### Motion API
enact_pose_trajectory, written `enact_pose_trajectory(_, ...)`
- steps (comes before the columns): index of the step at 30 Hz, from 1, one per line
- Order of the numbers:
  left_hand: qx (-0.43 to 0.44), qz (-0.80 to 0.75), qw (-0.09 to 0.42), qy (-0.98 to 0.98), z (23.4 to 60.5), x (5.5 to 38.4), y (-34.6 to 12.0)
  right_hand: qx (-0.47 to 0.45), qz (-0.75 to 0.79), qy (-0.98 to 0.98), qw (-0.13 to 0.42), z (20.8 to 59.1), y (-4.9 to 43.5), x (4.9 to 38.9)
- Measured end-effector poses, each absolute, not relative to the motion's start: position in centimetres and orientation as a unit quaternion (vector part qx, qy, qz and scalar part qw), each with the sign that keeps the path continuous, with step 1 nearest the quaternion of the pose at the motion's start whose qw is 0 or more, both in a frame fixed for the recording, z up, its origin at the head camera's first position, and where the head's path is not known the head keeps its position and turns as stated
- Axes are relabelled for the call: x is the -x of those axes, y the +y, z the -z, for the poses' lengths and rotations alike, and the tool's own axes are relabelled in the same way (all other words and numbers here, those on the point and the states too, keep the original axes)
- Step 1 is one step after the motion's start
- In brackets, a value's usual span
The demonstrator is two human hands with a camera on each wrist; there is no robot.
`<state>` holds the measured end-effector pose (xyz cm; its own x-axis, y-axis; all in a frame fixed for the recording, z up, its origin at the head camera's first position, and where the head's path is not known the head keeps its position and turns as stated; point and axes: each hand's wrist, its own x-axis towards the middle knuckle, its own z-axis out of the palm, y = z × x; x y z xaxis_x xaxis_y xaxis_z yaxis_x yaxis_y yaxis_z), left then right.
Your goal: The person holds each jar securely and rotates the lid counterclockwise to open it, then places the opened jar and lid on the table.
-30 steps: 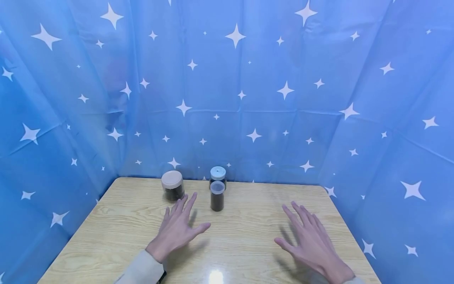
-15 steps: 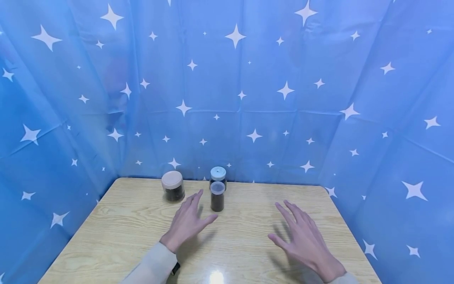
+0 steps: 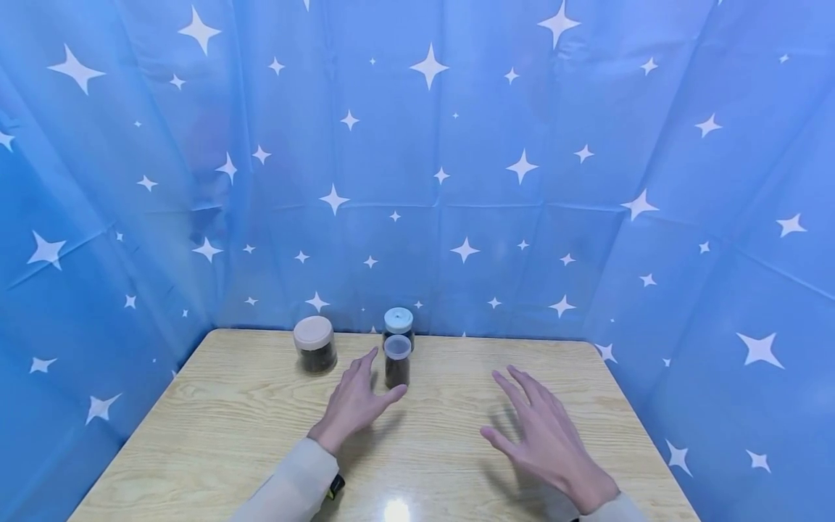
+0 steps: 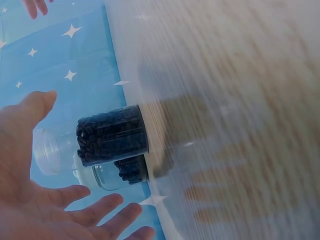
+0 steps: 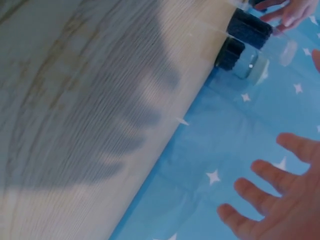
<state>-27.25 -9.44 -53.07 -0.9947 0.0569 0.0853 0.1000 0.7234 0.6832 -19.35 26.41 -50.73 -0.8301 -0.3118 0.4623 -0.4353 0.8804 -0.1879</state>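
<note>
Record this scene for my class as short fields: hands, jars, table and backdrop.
Left hand: nearest the front jar, holding nothing
Right hand: over the table, holding nothing
Front jar: upright, dark pieces inside
Blue-lidded jar: behind front jar
Pale-lidded jar: left of both
Table: wood-grain top
Backdrop: blue, white stars

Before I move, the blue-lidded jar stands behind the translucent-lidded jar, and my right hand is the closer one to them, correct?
Not quite: the head view shows your left hand closer, not your right hand. The blue-lidded jar does stand behind the translucent-lidded jar.
</note>
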Motion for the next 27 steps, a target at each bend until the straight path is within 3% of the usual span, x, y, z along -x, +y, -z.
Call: enact_pose_trajectory(27,0.061,0.463,0.065,-0.882,53.5,29.7,-7.2,-0.204,-0.174,-0.943,0.197,50.0,23.1,20.0)
